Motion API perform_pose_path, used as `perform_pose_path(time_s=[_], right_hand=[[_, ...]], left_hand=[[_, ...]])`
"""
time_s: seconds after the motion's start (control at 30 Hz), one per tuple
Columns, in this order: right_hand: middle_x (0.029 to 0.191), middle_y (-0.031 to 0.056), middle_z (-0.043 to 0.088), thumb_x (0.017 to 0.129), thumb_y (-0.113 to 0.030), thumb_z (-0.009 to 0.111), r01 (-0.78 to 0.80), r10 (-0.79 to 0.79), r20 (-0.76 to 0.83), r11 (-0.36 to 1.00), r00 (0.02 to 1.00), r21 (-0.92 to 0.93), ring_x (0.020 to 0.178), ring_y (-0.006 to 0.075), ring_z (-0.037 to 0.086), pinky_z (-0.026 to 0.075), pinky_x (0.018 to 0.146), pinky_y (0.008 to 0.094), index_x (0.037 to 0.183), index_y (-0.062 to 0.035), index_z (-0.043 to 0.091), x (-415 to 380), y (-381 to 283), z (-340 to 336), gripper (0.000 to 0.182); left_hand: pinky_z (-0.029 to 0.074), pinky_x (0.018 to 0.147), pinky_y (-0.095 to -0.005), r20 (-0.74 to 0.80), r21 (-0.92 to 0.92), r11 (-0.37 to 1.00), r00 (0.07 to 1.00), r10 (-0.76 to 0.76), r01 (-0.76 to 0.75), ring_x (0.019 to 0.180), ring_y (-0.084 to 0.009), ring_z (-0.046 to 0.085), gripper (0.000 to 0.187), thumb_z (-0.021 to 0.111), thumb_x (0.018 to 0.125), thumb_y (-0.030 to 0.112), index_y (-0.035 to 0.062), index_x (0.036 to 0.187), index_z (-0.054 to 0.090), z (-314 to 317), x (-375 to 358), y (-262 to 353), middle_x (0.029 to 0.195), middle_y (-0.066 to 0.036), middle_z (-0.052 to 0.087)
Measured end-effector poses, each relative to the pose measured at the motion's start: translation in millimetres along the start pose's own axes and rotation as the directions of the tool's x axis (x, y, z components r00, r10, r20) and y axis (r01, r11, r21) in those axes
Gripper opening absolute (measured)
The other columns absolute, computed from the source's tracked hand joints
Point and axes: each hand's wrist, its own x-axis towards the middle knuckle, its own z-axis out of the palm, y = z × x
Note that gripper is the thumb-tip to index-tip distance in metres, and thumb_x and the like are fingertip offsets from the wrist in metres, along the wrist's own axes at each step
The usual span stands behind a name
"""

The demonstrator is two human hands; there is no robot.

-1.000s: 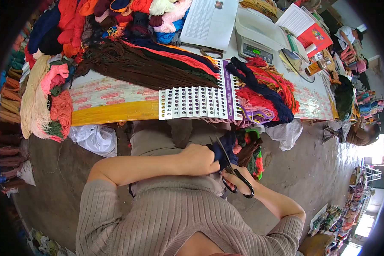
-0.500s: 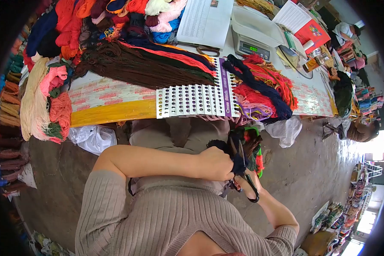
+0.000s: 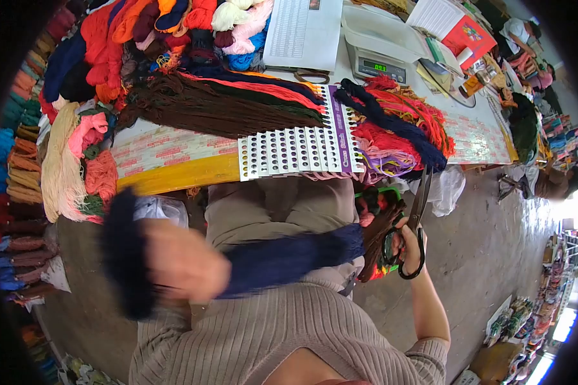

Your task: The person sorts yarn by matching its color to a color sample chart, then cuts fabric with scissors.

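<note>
My left hand point(image 3: 189, 262), smeared by motion, is closed around a hank of navy yarn point(image 3: 289, 256). One end of the yarn hangs left of the fist, and the rest stretches across my lap to the right. With my right hand point(image 3: 412, 240) I hold black-handled scissors point(image 3: 421, 202), blades pointing up at the table edge and slightly apart. Beside that hand, brown yarn point(image 3: 380, 240) lies over a green basket point(image 3: 392, 191). On the table, white punched thread cards point(image 3: 289, 154) with a purple strip hold brown, red and navy strands point(image 3: 225, 106).
Red and purple yarn with a navy hank point(image 3: 401, 128) lies right of the cards. Behind stand a digital scale point(image 3: 379, 64) and a printed sheet point(image 3: 302, 38). Coloured hanks point(image 3: 103, 51) pile up at the left. A plastic bag point(image 3: 446, 192) hangs below the table edge. Other people sit farther right.
My left hand has swept left, drawing the navy yarn out across my lap. My right hand has lifted and turned the scissors from pointing over the lap to pointing upward.
</note>
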Motion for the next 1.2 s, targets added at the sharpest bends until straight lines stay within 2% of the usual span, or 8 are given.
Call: perform_pose_path(time_s=[0.17,0.27,0.37,0.43,0.53,0.6,0.67,1.2], right_hand=[[0.066,-0.0003,0.049,0.087,-0.023,0.054,0.057,-0.084,-0.051,0.918,0.995,-0.393,0.056,0.0064,0.046,0.038,0.05,0.0208,0.098,-0.005,0.052,15.1,7.9,-2.1,0.021],[0.072,0.0061,0.055,0.082,-0.013,0.059,0.274,-0.327,0.072,0.626,0.942,-0.73,0.067,0.0143,0.056,0.046,0.062,0.0292,0.102,-0.0022,0.052,22.0,14.6,-10.1,0.023],[0.081,0.0156,0.059,0.078,-0.009,0.064,0.388,-0.391,0.204,0.483,0.898,-0.785,0.072,0.0279,0.06,0.048,0.068,0.0337,0.106,-0.0027,0.054,25.9,23.9,-19.1,0.03],[0.081,0.0165,0.059,0.076,-0.008,0.066,0.41,-0.407,0.238,0.413,0.882,-0.813,0.072,0.0331,0.06,0.048,0.066,0.0353,0.105,-0.0031,0.054,27.7,43.6,-28.9,0.032],[0.079,0.0149,0.058,0.073,-0.007,0.066,0.437,-0.364,0.314,0.33,0.877,-0.837,0.072,0.0341,0.059,0.048,0.064,0.0377,0.101,-0.0036,0.055,25.9,63.1,-37.6,0.03],[0.077,0.0129,0.058,0.073,-0.015,0.065,0.44,-0.302,0.356,0.285,0.884,-0.852,0.067,0.0335,0.059,0.048,0.061,0.0411,0.096,-0.0059,0.056,24.1,85.5,-46.0,0.026],[0.077,0.0125,0.059,0.072,-0.017,0.065,0.429,-0.216,0.381,0.261,0.899,-0.865,0.066,0.0334,0.059,0.049,0.062,0.0415,0.094,-0.007,0.056,17.3,97.6,-47.3,0.026],[0.072,0.0145,0.061,0.082,-0.021,0.052,0.593,0.09,0.604,0.128,0.792,-0.795,0.064,0.0323,0.062,0.048,0.056,0.0417,0.093,-0.0069,0.054,26.1,83.6,63.9,0.018]], left_hand=[[0.051,0.045,-0.0354,-0.18,0.06,0.757,0.739,0.649,-0.65,0.045,-0.0252,0.055,0.012,0.048,0.083,0.005,0.0013,0.071,0.047,57.8,-90.6,118.1,0.055,-0.017,0.055],[0.052,0.046,-0.0336,0.214,-0.133,0.546,0.514,0.831,-0.827,0.049,-0.026,0.059,0.007,0.045,0.083,0.003,0.0018,0.077,0.046,41.4,-176.1,190.7,0.057,-0.019,0.058],[0.053,0.052,-0.0321,-0.086,-0.98,-0.19,0.753,0.653,0.053,0.052,-0.0247,0.06,0.007,0.043,0.082,0.007,0.0038,0.083,0.049,72.5,-227.9,194.9,0.059,-0.013,0.058],[0.053,0.056,-0.0312,0.035,-0.29,-0.825,0.867,0.497,0.485,0.054,-0.0238,0.06,0.011,0.041,0.081,0.01,0.0052,0.086,0.05,90.8,-267.7,202.3,0.061,-0.01,0.058],[0.05,0.061,-0.0341,0.074,0.05,-0.32,0.316,0.946,0.946,0.06,-0.024,0.06,0.017,0.038,0.083,0.011,0.0065,0.089,0.053,83.6,-348.7,216.8,0.065,-0.011,0.06],[0.05,0.061,-0.0338,0.152,0.337,0.152,-0.213,0.965,0.929,0.06,-0.0234,0.059,0.017,0.038,0.083,0.011,0.0066,0.088,0.053,75.9,-386.2,222.8,0.064,-0.011,0.059],[0.05,0.061,-0.0334,0.135,0.501,0.332,-0.451,0.882,0.799,0.06,-0.0229,0.059,0.016,0.038,0.083,0.011,0.0067,0.088,0.053,72.3,-415.0,227.2,0.064,-0.01,0.059],[0.048,0.06,-0.0306,-0.166,0.719,0.477,-0.542,0.824,0.505,0.058,-0.0187,0.058,0.015,0.037,0.084,0.011,0.0074,0.085,0.051,61.8,-463.9,244.7,0.061,-0.008,0.056]])
